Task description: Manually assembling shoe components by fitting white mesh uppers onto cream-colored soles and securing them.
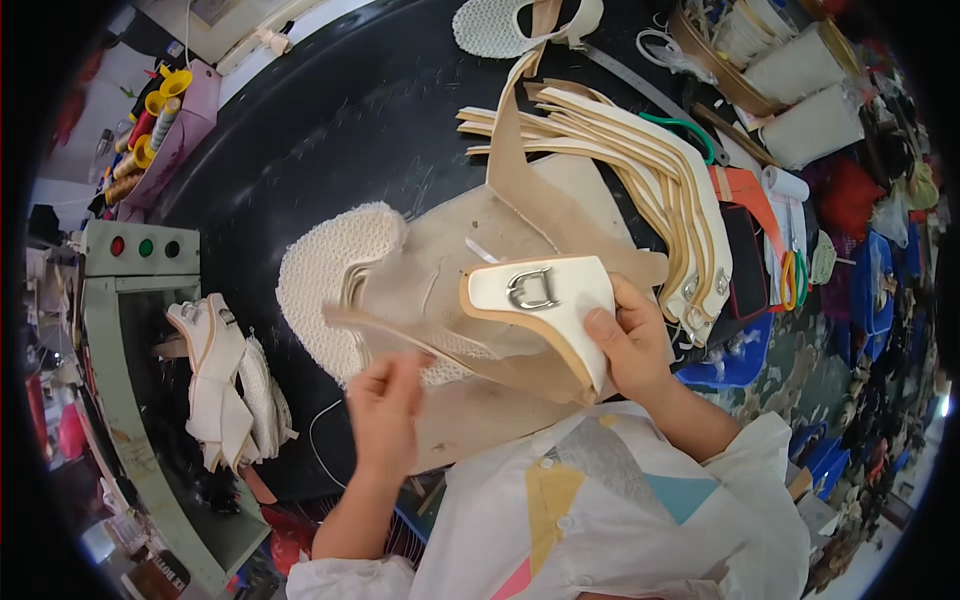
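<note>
My right hand (635, 340) grips a white leather shoe upper (563, 298) by its right edge, thumb on top. This upper has tan edges and a silver buckle (530, 289). Beige lining (520, 205) spreads out behind and to the left of it, with a long flap rising toward the far side. Just below the lining's blurred left end is my left hand (385, 410), its fingers curled together; motion blur hides what they hold, if anything. A cream woven sole-shaped piece (335, 285) lies at left, partly under the lining. Beneath everything is a beige work board (440, 430).
Stacked white and tan straps (650, 175) lie at the far right beside green-handled scissors (690, 130) and a metal ruler (640, 90). Another woven piece (490, 25) is at the far edge. At left, finished-looking uppers (215, 375) rest by a grey-green control box (140, 250); thread spools (150, 130) stand beyond.
</note>
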`<state>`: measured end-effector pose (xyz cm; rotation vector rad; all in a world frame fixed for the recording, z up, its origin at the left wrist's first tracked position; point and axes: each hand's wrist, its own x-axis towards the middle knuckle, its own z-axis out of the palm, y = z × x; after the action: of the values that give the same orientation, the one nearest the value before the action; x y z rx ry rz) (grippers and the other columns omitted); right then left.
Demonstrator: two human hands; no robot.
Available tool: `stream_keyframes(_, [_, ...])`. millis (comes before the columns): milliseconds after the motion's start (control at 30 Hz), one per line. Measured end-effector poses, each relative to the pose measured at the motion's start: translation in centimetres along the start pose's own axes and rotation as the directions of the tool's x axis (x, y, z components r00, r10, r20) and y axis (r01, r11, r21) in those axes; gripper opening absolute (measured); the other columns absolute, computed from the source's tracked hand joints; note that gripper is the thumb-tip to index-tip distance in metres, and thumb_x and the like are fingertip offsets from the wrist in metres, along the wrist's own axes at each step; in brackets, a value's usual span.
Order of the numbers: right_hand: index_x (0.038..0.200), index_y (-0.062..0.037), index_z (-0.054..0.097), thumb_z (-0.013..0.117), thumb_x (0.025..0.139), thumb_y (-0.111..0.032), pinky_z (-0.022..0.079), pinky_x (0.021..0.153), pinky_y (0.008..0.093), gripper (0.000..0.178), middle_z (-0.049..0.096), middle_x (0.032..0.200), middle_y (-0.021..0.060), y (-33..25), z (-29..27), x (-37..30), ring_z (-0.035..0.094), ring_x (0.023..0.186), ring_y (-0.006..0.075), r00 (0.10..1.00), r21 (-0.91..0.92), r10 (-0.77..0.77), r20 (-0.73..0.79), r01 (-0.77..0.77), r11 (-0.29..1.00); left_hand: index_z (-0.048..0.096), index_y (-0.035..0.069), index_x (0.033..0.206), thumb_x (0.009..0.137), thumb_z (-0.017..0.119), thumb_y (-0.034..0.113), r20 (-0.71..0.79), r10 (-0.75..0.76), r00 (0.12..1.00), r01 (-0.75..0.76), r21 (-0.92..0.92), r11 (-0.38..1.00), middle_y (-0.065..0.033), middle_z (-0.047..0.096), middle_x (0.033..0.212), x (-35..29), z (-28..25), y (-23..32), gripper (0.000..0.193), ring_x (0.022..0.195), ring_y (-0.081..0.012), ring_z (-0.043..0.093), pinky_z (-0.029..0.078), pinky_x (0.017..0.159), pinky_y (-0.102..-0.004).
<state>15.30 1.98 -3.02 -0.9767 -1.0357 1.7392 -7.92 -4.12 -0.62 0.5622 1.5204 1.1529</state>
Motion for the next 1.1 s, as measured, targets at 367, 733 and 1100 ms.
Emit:
stream_keyframes(367, [0.122, -0.0052, 0.054, 0.068, 0.075, -0.009, 0.041, 0.072, 0.0306, 0.049, 0.058, 0.086, 0.0062, -4.2, 2.1, 0.8, 0.053, 0.077, 0.0184, 0.845, -0.660, -0.270, 0.462, 0.531, 0.531, 0.057, -0.005, 0.115, 0.083, 0.058, 0.001, 0.535, -0.262, 0.803, 0.134, 0.266, 0.955, -0.0088, 0.066, 0.092, 3.2, 3.4, 7.1, 0.033, 0.078, -0.0072, 0.061, 0.048, 0.069, -0.0184])
stream_keyframes(733, [0.080, -0.0078, 0.060, 0.064, 0.061, -0.016, 0.036, 0.072, 0.0333, 0.022, 0.057, 0.088, 0.0024, -3.6, 3.1, 0.0, 0.053, 0.084, 0.0197, 0.399, -0.506, -0.427, 0.811, 0.845, -0.172, 0.056, -0.005, 0.106, 0.083, 0.054, -0.002, 0.377, -0.257, 0.890, 0.135, 0.320, 0.938, -0.0037, 0.064, 0.069, 0.7, 3.8, 5.8, 0.023, 0.060, -0.0035, 0.055, 0.042, 0.057, -0.0172])
stream_keyframes(1100, [0.075, -0.0080, 0.058, 0.061, 0.060, -0.014, 0.033, 0.068, 0.0315, 0.016, 0.054, 0.078, 0.0001, -5.2, 3.4, 0.1, 0.049, 0.073, 0.0155, 0.527, -0.570, -0.317, 0.789, 0.820, -0.054, 0.056, -0.003, 0.104, 0.084, 0.055, -0.002, 0.494, -0.184, 0.850, 0.059, 0.258, 0.964, -0.0015, 0.061, 0.068, -0.2, 3.7, 5.2, 0.021, 0.058, -0.0023, 0.051, 0.038, 0.052, -0.0174])
